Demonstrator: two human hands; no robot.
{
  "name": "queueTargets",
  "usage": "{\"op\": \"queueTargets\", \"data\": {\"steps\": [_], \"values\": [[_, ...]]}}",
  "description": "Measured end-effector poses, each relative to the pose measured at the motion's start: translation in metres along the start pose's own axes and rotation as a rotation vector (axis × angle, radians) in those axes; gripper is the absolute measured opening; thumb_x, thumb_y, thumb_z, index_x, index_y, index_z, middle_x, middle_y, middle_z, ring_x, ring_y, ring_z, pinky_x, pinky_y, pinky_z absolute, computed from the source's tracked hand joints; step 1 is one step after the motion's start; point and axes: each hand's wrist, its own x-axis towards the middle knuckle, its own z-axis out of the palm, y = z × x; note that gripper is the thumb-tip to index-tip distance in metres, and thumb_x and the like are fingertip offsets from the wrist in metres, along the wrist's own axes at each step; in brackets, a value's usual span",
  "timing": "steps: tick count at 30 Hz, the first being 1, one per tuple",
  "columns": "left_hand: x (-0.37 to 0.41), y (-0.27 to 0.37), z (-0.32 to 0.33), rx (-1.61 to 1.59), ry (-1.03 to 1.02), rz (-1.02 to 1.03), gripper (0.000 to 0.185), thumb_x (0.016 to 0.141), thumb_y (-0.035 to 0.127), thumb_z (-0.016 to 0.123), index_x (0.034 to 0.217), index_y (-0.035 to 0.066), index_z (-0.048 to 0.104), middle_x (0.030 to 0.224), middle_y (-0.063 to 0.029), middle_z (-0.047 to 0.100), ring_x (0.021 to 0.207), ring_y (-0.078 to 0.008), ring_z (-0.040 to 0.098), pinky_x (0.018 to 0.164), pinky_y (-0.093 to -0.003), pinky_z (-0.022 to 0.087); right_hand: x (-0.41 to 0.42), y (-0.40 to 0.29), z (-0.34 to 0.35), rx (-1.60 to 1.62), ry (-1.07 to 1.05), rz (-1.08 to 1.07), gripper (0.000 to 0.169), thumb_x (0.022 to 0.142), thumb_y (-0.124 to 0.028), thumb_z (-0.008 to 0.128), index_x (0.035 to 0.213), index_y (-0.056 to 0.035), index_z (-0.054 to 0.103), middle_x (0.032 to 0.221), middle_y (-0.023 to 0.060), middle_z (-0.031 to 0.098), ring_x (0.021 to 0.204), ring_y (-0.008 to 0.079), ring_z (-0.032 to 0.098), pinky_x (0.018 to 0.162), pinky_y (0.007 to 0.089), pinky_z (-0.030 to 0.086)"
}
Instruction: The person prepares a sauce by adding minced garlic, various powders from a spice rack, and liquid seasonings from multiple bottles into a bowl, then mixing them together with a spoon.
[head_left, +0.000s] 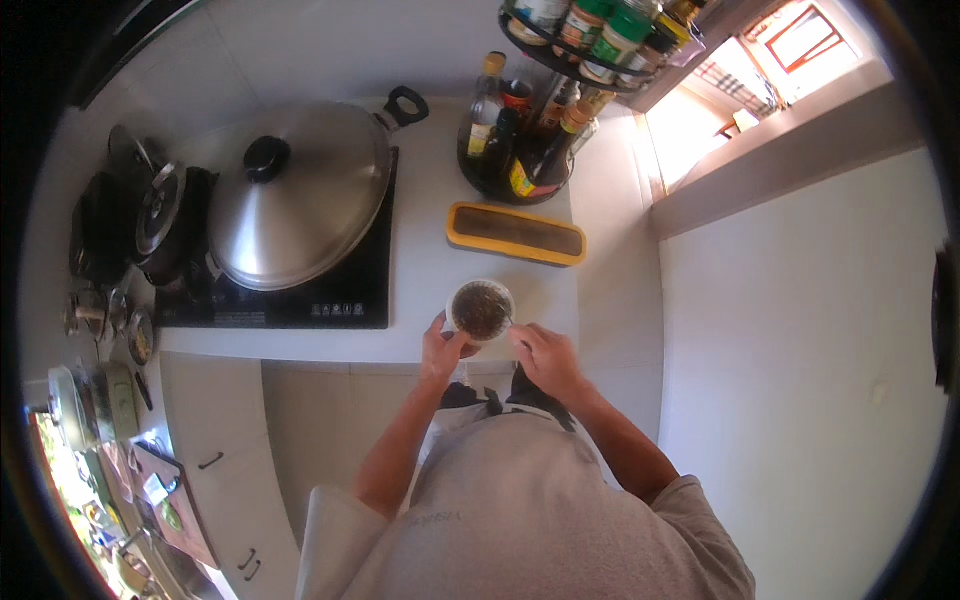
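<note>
A small white bowl (451, 309) sits at the front of the white countertop, or just above it; I cannot tell which. Dark brown sauce (480, 307) with small pale bits fills much of it. My left hand (444, 349) grips the bowl's near left side, thumb near the rim. At the right rim, my right hand (546, 358) pinches a thin utensil (510, 321), perhaps a spoon, whose end dips into the sauce. Most of that utensil is hidden by the fingers and the sauce.
Left of the bowl, a large lidded metal pan (322, 195) covers much of a black cooktop (337, 300). Behind the bowl lies a long yellow-rimmed container (517, 234). Farther back stands a two-tier rack (517, 196) of bottles and spice jars. A wall (795, 300) rises on the right.
</note>
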Motion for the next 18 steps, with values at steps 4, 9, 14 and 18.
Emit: {"op": "queueTargets", "data": {"steps": [4,9,14,18], "values": [[-0.003,-0.002,0.000,-0.066,0.014,-0.013,0.060,0.083,0.001,0.057,0.139,-0.005,0.036,0.096,-0.0204,0.067,0.079,-0.0261,0.071,0.071,-0.0348,0.062,0.014,-0.002,0.006,-0.109,-0.004,-0.127,0.034,0.081,-0.004,0.066,0.114,-0.0067,0.056,0.092,0.0106,0.062,0.082,0.0310,0.063,0.065,0.0411,0.052],[0.005,-0.015,-0.003,-0.121,0.002,0.048,0.064,0.083,0.001,0.057,0.142,-0.003,0.034,0.099,-0.0199,0.068,0.079,-0.0263,0.071,0.073,-0.0371,0.062,0.025,0.010,0.007,-0.165,-0.067,-0.203,0.036,0.079,-0.004,0.067,0.114,-0.0066,0.056,0.091,0.0103,0.062,0.081,0.0303,0.064,0.065,0.0405,0.053],[0.005,-0.013,0.002,-0.111,0.063,0.067,0.062,0.082,0.000,0.057,0.141,-0.003,0.035,0.098,-0.0194,0.068,0.078,-0.0259,0.071,0.073,-0.0370,0.062,0.022,0.010,-0.003,-0.129,-0.109,-0.216,0.036,0.079,-0.003,0.066,0.114,-0.0069,0.057,0.092,0.0107,0.063,0.082,0.0305,0.064,0.066,0.0399,0.054],[0.001,-0.006,0.009,-0.109,0.072,0.096,0.061,0.083,0.001,0.056,0.140,-0.003,0.036,0.097,-0.0186,0.068,0.077,-0.0257,0.071,0.072,-0.0364,0.062,0.028,0.020,-0.003,-0.127,-0.084,-0.223,0.034,0.079,-0.002,0.066,0.112,-0.0061,0.058,0.093,0.0110,0.064,0.083,0.0300,0.065,0.066,0.0395,0.054]]}}
